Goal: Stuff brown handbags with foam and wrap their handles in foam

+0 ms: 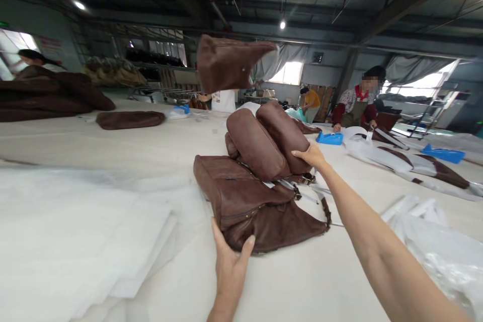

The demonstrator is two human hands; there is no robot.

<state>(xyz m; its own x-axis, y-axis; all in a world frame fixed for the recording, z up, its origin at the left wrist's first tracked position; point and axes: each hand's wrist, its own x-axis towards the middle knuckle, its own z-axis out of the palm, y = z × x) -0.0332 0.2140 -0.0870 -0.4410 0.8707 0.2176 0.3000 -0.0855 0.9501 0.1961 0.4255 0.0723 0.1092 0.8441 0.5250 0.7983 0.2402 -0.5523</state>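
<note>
Several brown leather bags are heaped in the middle of the table. At the near end of the heap, my left hand (230, 264) cups the lower corner of the closest bag (267, 229), its thumb and fingers on either side of the leather. My right hand (311, 157) grips the edge of a bag standing on its side (281, 133), thumb on the brown face and most fingers hidden behind. Between them lies another brown bag (234, 186) with a zip and a buckled strap. A further brown bag (236, 65) is up in the air beyond the heap; its support is unclear.
White sheets (75, 241) are stacked at left on the pale table (173, 141). Clear plastic bags (433, 241) lie at right, near blue tape dispensers (329, 138). A co-worker (358, 100) stands across the table; more brown bags (49, 93) are piled far left.
</note>
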